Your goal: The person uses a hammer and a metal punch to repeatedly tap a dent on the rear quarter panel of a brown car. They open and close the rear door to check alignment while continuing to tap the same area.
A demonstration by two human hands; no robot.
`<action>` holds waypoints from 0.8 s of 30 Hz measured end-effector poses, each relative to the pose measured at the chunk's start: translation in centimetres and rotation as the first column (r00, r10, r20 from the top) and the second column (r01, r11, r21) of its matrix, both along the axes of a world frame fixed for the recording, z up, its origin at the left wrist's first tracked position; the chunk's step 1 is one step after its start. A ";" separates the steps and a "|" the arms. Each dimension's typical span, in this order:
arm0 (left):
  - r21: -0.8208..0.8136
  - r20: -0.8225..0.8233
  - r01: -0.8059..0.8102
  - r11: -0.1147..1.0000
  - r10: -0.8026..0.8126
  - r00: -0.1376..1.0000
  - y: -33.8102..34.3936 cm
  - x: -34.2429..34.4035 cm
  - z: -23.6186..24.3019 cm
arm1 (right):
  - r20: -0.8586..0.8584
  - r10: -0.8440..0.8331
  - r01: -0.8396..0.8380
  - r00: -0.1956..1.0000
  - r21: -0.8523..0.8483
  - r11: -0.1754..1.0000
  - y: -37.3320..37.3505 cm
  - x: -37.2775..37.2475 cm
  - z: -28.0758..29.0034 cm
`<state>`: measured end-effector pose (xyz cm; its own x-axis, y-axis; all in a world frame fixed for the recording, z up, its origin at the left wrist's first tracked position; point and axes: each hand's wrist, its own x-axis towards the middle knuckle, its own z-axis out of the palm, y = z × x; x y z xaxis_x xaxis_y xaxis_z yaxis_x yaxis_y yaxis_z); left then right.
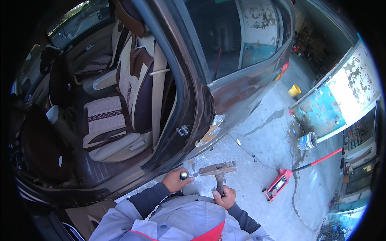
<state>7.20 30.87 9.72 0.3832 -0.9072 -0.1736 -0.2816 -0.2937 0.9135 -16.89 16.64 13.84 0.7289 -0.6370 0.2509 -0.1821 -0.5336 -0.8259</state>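
Note:
My left hand (173,181) grips a short metal tool with a shiny rounded end (184,175); the rest of it is hidden. My right hand (226,197) is closed on the handle of a hammer (214,168), its worn head lying crosswise above the fist. Both hands are low in the picture, in front of my body, outside the brown car's sill (132,172). Up and ahead of them, the body behind the open doorway has a patch of chipped paint and bare filler (208,132). Seats (104,112) show inside the car.
A red floor jack (277,184) with a long handle lies on cracked concrete to my right. A white bucket (306,140) and a yellow bucket (294,90) stand by a peeling white-and-turquoise panel (329,96). The open door (82,215) is at lower left.

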 end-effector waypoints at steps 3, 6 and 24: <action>-0.323 -0.167 -0.226 0.919 0.180 0.969 -0.8 0.5 3.7 | 0.038 0.050 -0.052 0.998 0.040 0.998 -0.7 0.2 0.1; -0.459 -0.418 -0.443 0.770 0.254 0.873 -0.8 0.7 8.1 | 0.105 0.081 -0.082 0.991 0.007 0.997 -0.5 0.9 -0.2; -0.641 0.524 0.566 0.518 -0.243 0.816 -5.2 13.4 15.2 | 0.257 -0.355 0.360 0.899 0.030 0.932 11.5 12.5 -0.8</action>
<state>20.62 25.70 24.92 -0.1808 -0.7053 0.6855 -0.5017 0.6656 0.5525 -4.36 28.18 13.02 0.3629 -0.8366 0.4104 -0.1490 -0.4869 -0.8607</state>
